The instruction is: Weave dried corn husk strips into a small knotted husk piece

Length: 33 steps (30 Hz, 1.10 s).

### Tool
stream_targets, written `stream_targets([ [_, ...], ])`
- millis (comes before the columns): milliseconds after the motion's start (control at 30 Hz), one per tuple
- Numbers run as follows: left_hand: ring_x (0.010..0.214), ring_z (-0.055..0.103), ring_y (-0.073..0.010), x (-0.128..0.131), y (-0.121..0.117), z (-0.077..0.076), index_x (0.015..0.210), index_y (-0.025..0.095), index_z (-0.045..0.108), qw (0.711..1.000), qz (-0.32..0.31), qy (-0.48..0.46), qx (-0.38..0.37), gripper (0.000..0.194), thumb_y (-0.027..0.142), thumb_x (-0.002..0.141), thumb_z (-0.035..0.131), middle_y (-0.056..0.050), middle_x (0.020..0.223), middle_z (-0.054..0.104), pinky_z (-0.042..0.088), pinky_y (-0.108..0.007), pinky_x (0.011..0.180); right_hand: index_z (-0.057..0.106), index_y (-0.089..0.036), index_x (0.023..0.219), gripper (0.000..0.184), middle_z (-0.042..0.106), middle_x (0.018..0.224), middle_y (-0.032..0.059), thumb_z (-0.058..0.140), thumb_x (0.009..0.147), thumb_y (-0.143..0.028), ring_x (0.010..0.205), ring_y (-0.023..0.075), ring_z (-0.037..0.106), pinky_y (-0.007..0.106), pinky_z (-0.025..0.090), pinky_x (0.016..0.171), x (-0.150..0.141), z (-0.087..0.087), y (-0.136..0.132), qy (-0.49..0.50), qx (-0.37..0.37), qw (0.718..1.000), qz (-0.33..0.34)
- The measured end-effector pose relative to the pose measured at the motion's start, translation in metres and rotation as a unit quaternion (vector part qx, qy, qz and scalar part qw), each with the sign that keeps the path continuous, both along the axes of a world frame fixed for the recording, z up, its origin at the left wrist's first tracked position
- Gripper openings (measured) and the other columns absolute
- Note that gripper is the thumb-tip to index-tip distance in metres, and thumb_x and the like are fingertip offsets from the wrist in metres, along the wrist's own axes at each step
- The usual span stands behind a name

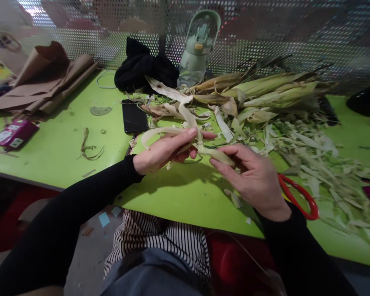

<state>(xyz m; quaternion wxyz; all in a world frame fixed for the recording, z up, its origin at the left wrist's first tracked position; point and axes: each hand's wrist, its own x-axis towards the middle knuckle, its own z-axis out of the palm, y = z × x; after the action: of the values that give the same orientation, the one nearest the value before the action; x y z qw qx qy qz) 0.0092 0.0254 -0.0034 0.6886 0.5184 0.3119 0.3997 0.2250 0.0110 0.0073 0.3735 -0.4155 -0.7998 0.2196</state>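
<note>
Pale strips of corn husk (189,117) cross one another between my two hands, above the front of the green table. My left hand (169,149) is closed around the strips where they meet, thumb on top. On the other side, my right hand (251,172) pinches a broader pale husk strip (216,155) between thumb and fingers. Thin dark green strands show beside the crossing, though I cannot tell what they are. Behind my hands lie whole corn husks (265,94) in a heap, with torn husk scraps (314,152) spread to the right.
Red-handled scissors (299,197) lie close to my right wrist, partly hidden. A black phone (135,117), a black cloth (148,68) and a green water bottle (195,53) stand or lie behind. Brown paper (49,78) and a purple box (14,135) are at the left of the table (58,144).
</note>
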Motion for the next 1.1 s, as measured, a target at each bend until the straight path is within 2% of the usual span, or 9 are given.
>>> stream_targets([
  [67, 0.065, 0.051, -0.0080, -0.003, 0.001, 0.001, 0.118, 0.019, 0.071, 1.000, 0.013, -0.004, 0.011, 0.048, 0.056, 0.097, 0.050, -0.001, 0.074, 0.057, 0.036, -0.016, 0.053, 0.069, -0.025, 0.089, 0.014, 0.066, 0.069, -0.0025, 0.071, 0.088, -0.039, 0.053, 0.0125, 0.053, 0.027, 0.039, 0.048, 0.005, 0.005, 0.004, -0.021, -0.041, 0.998, 0.032],
  [200, 0.067, 0.054, -0.0087, -0.011, 0.000, 0.006, 0.113, 0.019, 0.073, 0.999, 0.021, -0.023, 0.029, 0.042, 0.052, 0.093, 0.055, -0.002, 0.085, 0.062, 0.042, -0.018, 0.056, 0.074, -0.023, 0.079, 0.038, 0.070, 0.069, 0.0005, 0.064, 0.089, -0.058, 0.053, 0.0140, 0.060, 0.026, 0.043, 0.046, 0.016, 0.015, 0.011, -0.056, -0.164, 0.968, 0.183],
  [333, 0.071, 0.056, -0.0111, -0.011, -0.001, 0.006, 0.099, 0.015, 0.075, 0.997, -0.043, -0.018, 0.054, 0.042, 0.052, 0.089, 0.057, -0.006, 0.091, 0.066, 0.042, -0.022, 0.059, 0.073, -0.027, 0.106, 0.027, 0.074, 0.098, 0.0038, 0.063, 0.093, -0.048, 0.081, 0.0172, 0.068, 0.029, 0.054, 0.067, 0.012, 0.011, 0.007, 0.071, -0.079, 0.994, 0.019],
  [433, 0.073, 0.058, -0.0123, -0.005, -0.003, 0.003, 0.105, 0.016, 0.072, 0.993, -0.105, 0.008, 0.055, 0.038, 0.049, 0.089, 0.059, -0.006, 0.089, 0.066, 0.040, -0.024, 0.061, 0.067, -0.030, 0.124, 0.039, 0.072, 0.121, 0.0052, 0.072, 0.088, -0.043, 0.107, 0.0227, 0.068, 0.037, 0.055, 0.091, 0.003, 0.003, 0.004, 0.054, -0.099, 0.991, 0.079],
  [533, 0.070, 0.058, -0.0122, 0.000, -0.006, 0.001, 0.121, 0.018, 0.063, 0.993, -0.104, 0.022, 0.048, 0.043, 0.049, 0.091, 0.061, -0.004, 0.083, 0.066, 0.039, -0.024, 0.061, 0.072, -0.029, 0.111, 0.026, 0.076, 0.105, 0.0029, 0.069, 0.090, -0.043, 0.092, 0.0208, 0.071, 0.035, 0.057, 0.083, 0.000, -0.001, 0.004, 0.057, -0.152, 0.979, 0.127],
  [667, 0.061, 0.052, -0.0096, 0.002, -0.008, 0.001, 0.125, 0.017, 0.053, 0.998, -0.047, 0.044, 0.020, 0.049, 0.048, 0.089, 0.065, 0.000, 0.072, 0.064, 0.034, -0.023, 0.056, 0.072, -0.026, 0.088, 0.012, 0.072, 0.086, -0.0001, 0.071, 0.089, -0.038, 0.080, 0.0185, 0.069, 0.033, 0.055, 0.076, 0.004, 0.001, 0.005, 0.086, -0.121, 0.987, 0.057],
  [767, 0.059, 0.051, -0.0084, 0.003, -0.009, 0.001, 0.118, 0.019, 0.050, 0.999, -0.032, 0.043, 0.011, 0.046, 0.048, 0.087, 0.068, 0.002, 0.073, 0.064, 0.032, -0.023, 0.054, 0.069, -0.026, 0.089, 0.013, 0.070, 0.086, 0.0003, 0.074, 0.086, -0.038, 0.076, 0.0174, 0.065, 0.031, 0.054, 0.070, 0.006, 0.003, 0.004, 0.097, -0.115, 0.988, 0.043],
  [967, 0.059, 0.048, -0.0088, 0.005, -0.011, 0.004, 0.112, 0.020, 0.053, 0.996, -0.064, 0.046, 0.034, 0.038, 0.046, 0.088, 0.068, 0.003, 0.069, 0.061, 0.031, -0.023, 0.056, 0.067, -0.025, 0.094, 0.022, 0.065, 0.082, -0.0011, 0.073, 0.085, -0.045, 0.061, 0.0122, 0.057, 0.025, 0.046, 0.052, 0.003, 0.001, 0.003, 0.180, -0.263, 0.944, 0.088],
  [1100, 0.051, 0.034, -0.0055, 0.005, -0.010, 0.005, 0.102, 0.017, 0.061, 0.994, -0.086, 0.067, 0.027, 0.031, 0.045, 0.089, 0.068, 0.003, 0.067, 0.061, 0.023, -0.022, 0.050, 0.067, -0.024, 0.086, 0.020, 0.061, 0.078, -0.0031, 0.077, 0.082, -0.040, 0.059, 0.0103, 0.053, 0.024, 0.043, 0.052, 0.003, -0.007, 0.008, 0.202, -0.255, 0.943, 0.066],
])
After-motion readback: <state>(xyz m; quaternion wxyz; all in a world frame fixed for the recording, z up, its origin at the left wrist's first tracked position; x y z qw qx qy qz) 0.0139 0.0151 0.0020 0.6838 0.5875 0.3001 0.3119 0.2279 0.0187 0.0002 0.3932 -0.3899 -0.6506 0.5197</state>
